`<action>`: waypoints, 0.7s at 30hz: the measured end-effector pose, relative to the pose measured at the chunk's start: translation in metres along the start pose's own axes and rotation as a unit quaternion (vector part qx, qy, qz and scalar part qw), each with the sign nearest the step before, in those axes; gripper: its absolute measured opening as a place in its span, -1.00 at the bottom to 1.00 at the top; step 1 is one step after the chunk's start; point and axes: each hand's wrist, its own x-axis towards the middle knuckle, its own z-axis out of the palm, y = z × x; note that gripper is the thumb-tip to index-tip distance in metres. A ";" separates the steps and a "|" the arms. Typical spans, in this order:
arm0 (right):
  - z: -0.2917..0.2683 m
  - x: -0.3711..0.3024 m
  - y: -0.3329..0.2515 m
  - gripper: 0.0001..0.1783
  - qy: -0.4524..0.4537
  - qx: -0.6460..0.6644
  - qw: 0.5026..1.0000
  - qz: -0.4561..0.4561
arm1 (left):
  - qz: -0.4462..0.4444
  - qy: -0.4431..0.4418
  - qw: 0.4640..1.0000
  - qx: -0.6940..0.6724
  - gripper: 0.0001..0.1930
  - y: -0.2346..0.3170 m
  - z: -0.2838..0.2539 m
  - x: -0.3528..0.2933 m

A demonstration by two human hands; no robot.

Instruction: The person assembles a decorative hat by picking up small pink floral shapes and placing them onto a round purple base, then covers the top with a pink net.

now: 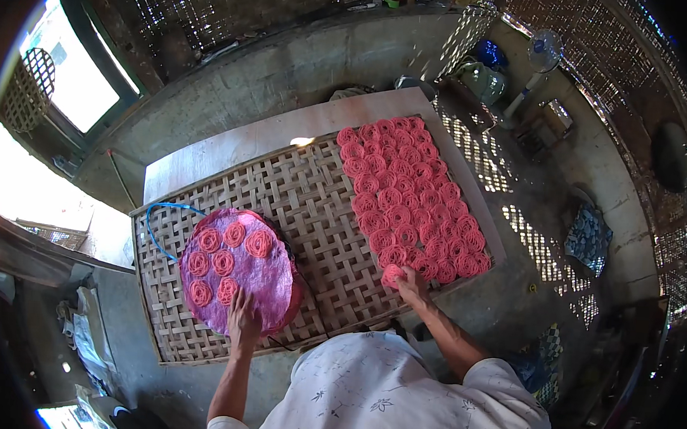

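A round, purple-lined tray (259, 285) lies on the left part of a woven bamboo rack and carries several pink coiled nests of noodle-like strands (222, 262). My left hand (245, 316) reaches over its near side, fingers stretched out, the tips beside the lowest right nest (228, 290). Whether they touch that nest is hard to see. At the near edge of the rack my right hand (412, 288) is closed on another pink nest (391, 276). It sits at the near left corner of a dense block of pink nests (407, 194) laid in rows on the rack's right part.
The woven bamboo rack (298, 189) rests on a pale board (238, 151). A blue strap (152, 232) loops beside the tray. Back right stand a fan (544, 54) and a low stool (550, 124). A low concrete wall (304, 76) runs behind.
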 end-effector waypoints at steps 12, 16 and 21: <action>-0.028 -0.023 -0.056 -0.64 0.161 -0.223 0.961 -0.038 | 0.047 -0.028 0.998 -0.017 -0.67 -0.040 -0.013 -0.008; -0.007 -0.043 -0.076 -0.67 0.191 -0.158 0.968 -0.045 | 0.063 -0.006 0.998 -0.017 -0.77 -0.048 -0.017 -0.005; 0.039 -0.069 -0.118 -0.54 -0.064 0.108 0.992 0.031 | 0.004 -0.159 0.984 -0.085 -0.80 -0.030 -0.051 -0.002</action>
